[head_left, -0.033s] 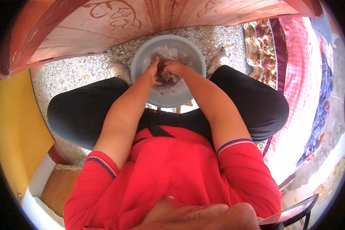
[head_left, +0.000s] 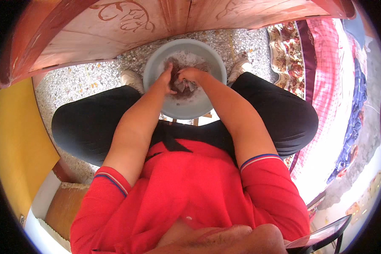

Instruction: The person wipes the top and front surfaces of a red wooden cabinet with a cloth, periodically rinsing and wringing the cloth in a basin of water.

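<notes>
Head view: from where I stand, the person (head_left: 186,156) sits with knees spread wide around a round pale gray basin (head_left: 185,112), both forearms reaching down into it. A soaked grayish cloth (head_left: 185,87) lies inside the basin, near its middle, in dark, murky water with whitish suds (head_left: 184,56) toward the basin's far side. The right hand (head_left: 190,75) has its fingers curled over the cloth, gripping it from the side nearer the basin's right wall. The left hand (head_left: 168,79) is open, thumb and fingers spread, just beside the cloth on the basin's left half; I cannot tell whether it touches it. A light-colored left shoe (head_left: 132,79) and right shoe (head_left: 241,70) stand at either side of the basin, on a speckled stone floor (head_left: 80,80). Beyond the basin rises a reddish wooden panel (head_left: 173,21) with a scrolling pattern. Well to the basin's right hang a floral fabric (head_left: 288,59) and a pink checked cloth (head_left: 326,67); well to its left stands a yellow panel (head_left: 21,131).
</notes>
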